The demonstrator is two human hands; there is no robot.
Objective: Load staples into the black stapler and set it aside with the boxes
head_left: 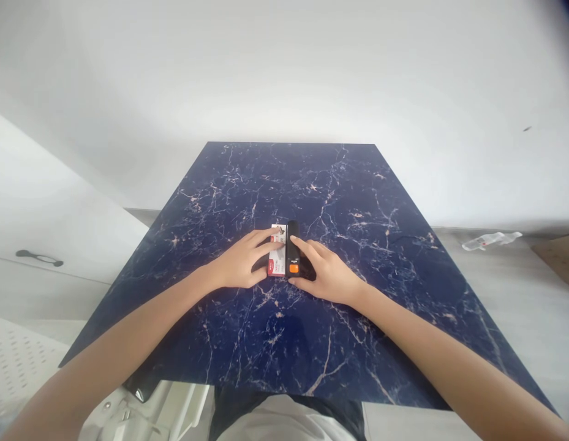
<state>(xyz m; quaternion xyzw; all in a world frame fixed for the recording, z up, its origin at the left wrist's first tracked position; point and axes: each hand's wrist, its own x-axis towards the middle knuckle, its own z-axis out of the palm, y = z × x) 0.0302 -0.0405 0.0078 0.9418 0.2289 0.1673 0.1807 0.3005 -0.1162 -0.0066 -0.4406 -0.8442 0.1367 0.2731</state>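
Note:
A small white-and-red printed box [277, 262] lies near the middle of the blue marble-patterned table [284, 343]. Right beside it is a narrow black object with an orange button [294, 268]; its exact kind I cannot make out. My left hand [245, 260] holds the box from the left, thumb at its near corner and fingertips over its upper part. From the other side my right hand [327, 272] grips the black object, forefinger on its top and thumb at its near end. My right palm hides part of its right side.
To the left is a white cabinet with a dark handle [40, 258]. A clear plastic item [490, 241] lies on the floor at right, near a brown board [560, 260]. White perforated furniture [18, 361] stands at lower left. Behind the table rises a pale wall [284, 73].

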